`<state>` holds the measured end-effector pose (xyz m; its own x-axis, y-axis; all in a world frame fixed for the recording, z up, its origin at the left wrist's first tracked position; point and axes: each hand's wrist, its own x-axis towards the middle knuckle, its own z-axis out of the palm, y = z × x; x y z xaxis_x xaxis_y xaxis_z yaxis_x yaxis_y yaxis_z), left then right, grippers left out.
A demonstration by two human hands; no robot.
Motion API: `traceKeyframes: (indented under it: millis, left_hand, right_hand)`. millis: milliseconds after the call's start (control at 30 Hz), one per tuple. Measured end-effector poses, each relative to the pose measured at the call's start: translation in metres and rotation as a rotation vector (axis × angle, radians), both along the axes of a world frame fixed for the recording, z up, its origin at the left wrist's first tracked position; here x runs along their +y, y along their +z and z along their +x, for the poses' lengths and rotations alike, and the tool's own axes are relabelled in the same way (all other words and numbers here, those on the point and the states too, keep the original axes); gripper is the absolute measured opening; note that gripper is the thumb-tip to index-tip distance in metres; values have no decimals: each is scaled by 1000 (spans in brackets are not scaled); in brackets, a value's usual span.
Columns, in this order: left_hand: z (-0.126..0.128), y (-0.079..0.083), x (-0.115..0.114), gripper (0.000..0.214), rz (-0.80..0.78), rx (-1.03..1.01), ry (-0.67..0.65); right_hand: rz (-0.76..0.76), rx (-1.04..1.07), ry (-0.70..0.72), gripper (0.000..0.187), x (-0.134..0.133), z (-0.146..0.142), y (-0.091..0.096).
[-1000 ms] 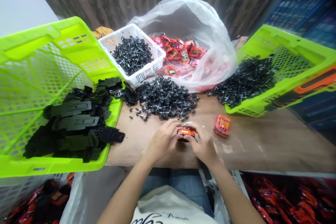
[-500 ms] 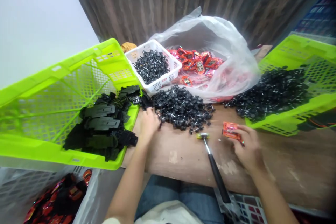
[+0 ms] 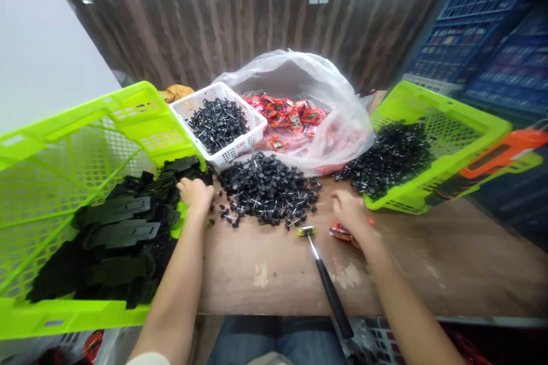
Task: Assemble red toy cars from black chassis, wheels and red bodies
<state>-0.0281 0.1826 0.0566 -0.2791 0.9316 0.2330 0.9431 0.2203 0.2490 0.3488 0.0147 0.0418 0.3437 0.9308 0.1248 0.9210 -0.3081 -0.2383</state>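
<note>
My left hand (image 3: pixel 197 197) is at the near-right rim of the left green crate, fingers curled against a heap of flat black plastic plates (image 3: pixel 124 234). What is between those fingertips is hidden. On the right, my right hand (image 3: pixel 353 214) is bent closed over a red-orange toy car body (image 3: pixel 342 232), which shows below and beside the palm. The fingertips point toward a pile of black wheels on metal axles (image 3: pixel 269 188) in the middle of the table. A small hammer (image 3: pixel 327 279) with yellow faces and a black handle lies between my hands.
A white basket (image 3: pixel 259 131) holds more wheel axles. Behind the pile, a clear plastic bag (image 3: pixel 355 120) contains red car bodies. Tipped green crates stand left (image 3: pixel 98 319) and right (image 3: pixel 475 114); the right one spills wheels. An orange-and-black tool (image 3: pixel 500 154) rests over its edge.
The view has swung right and up. My left hand has moved to the black plates at the crate's rim. My right hand has turned over the red car body and reached forward.
</note>
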Motion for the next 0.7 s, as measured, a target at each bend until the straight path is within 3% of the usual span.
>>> traceKeyframes:
  millis: [133, 233, 367, 433, 500, 600, 700]
  left_hand:
    - [-12, 14, -24, 27, 99, -41, -42]
    - [-15, 23, -56, 20, 182, -136, -109]
    - [5, 16, -119, 4, 179, -194, -449]
    - [20, 5, -150, 4, 136, -249, -612]
    - [32, -8, -175, 11, 83, -326, -680]
    - [41, -24, -193, 21, 28, -470, -667]
    - [46, -33, -197, 32, -102, -840, -595]
  right_hand:
    - [-85, 25, -74, 29, 67, 31, 11]
    - [-130, 69, 4, 26, 100, 32, 6]
    - [-173, 92, 79, 30, 120, 15, -5]
    - [-178, 82, 58, 27, 121, 12, -4]
    - [-162, 63, 35, 19, 117, 13, 3]
    - [-79, 22, 35, 18, 95, 10, 20]
    - [0, 1, 131, 18, 44, -22, 22]
